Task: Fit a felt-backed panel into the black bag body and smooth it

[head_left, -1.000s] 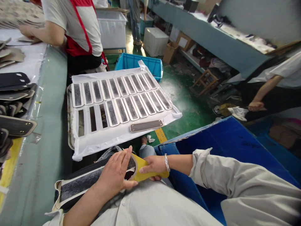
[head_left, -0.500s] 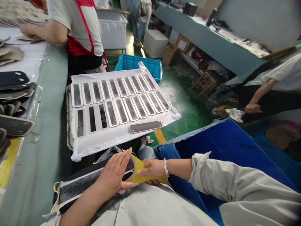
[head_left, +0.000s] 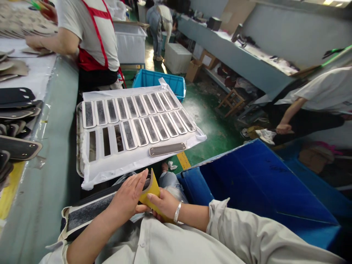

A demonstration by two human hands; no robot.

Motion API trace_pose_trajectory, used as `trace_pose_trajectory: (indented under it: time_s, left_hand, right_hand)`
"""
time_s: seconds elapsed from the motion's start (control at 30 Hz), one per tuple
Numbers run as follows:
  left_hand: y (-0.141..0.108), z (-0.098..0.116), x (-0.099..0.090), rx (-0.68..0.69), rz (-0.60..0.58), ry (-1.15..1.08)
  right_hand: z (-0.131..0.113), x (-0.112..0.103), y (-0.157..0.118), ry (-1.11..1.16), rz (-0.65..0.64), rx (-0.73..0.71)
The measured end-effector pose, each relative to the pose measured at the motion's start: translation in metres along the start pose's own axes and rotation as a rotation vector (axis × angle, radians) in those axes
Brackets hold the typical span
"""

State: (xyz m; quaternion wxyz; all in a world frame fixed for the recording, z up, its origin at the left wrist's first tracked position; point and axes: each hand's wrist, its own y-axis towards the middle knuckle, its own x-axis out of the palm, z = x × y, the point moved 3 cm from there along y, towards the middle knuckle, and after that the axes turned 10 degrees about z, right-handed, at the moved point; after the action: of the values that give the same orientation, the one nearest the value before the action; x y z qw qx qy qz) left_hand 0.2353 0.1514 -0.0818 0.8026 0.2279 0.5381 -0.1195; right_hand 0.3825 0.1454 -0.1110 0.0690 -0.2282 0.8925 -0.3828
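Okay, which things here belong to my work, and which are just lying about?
Likely in the work: curved yellow sheet; dark cream-edged strip; white-covered board with cream-framed dark panels.
Apparently lying about: crumpled white tissue; brown cardboard box.

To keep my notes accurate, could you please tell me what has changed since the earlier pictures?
The right hand moved toward the left hand, tilting up the yellow sheet it grips, which now looks more curved. Nothing was visibly let go. The framed strips stayed in their rows.

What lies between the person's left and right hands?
A bent yellow sheet, held by the right hand; its raised end is beside the left hand. Head view.
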Motion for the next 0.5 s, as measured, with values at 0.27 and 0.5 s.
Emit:
trace_pose_trajectory:
  time_s: [0.27,0.5]
  left_hand:
    - [-0.013,0.005,0.000,-0.090,0.027,0.001]
    - [-0.005,0.012,-0.011,-0.212,-0.091,-0.029]
  right_hand:
    - [-0.003,-0.051,-0.038,0.362,0.212,-0.147]
    - [-0.040,-0.025,-0.030,0.826,0.308,-0.475]
